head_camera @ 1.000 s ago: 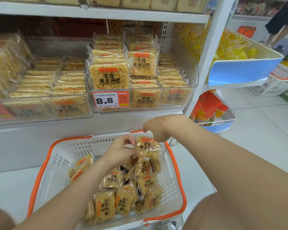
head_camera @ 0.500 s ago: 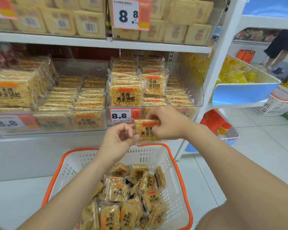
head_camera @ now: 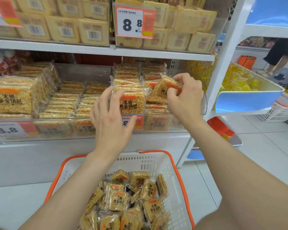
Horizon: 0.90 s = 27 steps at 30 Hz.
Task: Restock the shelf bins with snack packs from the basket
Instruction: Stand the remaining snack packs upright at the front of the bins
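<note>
My right hand (head_camera: 185, 95) pinches a yellow rice-crisp snack pack (head_camera: 166, 87) tilted over the right side of a clear shelf bin (head_camera: 204, 103). My left hand (head_camera: 111, 117) is spread, its fingers reaching to an upright snack pack (head_camera: 131, 103) standing at the front of the same bin. Below, a white basket with an orange rim (head_camera: 178, 170) holds several more snack packs (head_camera: 120, 200).
A second clear bin (head_camera: 56, 127) on the left holds flat stacks of the same packs. An upper shelf (head_camera: 90, 47) carries pale boxed snacks and a price tag. A blue-fronted bin (head_camera: 249, 98) of yellow items juts out at the right. A person stands far right.
My right hand has lifted the pack from the basket up to the bin. My left hand let go of it and rose to the front pack. The view tilted upward.
</note>
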{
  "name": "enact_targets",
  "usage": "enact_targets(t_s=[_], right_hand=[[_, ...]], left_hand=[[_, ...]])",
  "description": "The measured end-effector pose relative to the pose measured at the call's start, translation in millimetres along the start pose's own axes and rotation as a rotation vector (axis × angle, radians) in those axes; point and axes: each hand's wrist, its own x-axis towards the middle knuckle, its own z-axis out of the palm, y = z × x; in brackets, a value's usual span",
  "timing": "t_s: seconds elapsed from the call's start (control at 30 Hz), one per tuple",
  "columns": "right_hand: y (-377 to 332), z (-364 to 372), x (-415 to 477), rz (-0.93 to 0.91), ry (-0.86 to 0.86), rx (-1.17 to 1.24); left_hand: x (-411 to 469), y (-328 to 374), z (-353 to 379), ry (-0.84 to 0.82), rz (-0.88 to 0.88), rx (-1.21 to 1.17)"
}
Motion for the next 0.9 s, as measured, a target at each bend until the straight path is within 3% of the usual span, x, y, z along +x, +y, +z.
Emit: enact_targets(t_s=[0.23,0.43,0.7,0.9], right_hand=[[8,26,14,-0.069,-0.254,0.050],[14,31,23,-0.213,-0.243,-0.095],[12,29,28,-0.246,-0.135,-0.213],[14,36,21,-0.293,-0.365,-0.120]], left_hand=[[3,-13,5,-0.068,-0.089,-0.032],[5,-15,7,-0.055,-0.100,-0.017],[7,-15,6,-0.044,-0.090,-0.025],[5,-15,9,-0.036,-0.083,-0.010]])
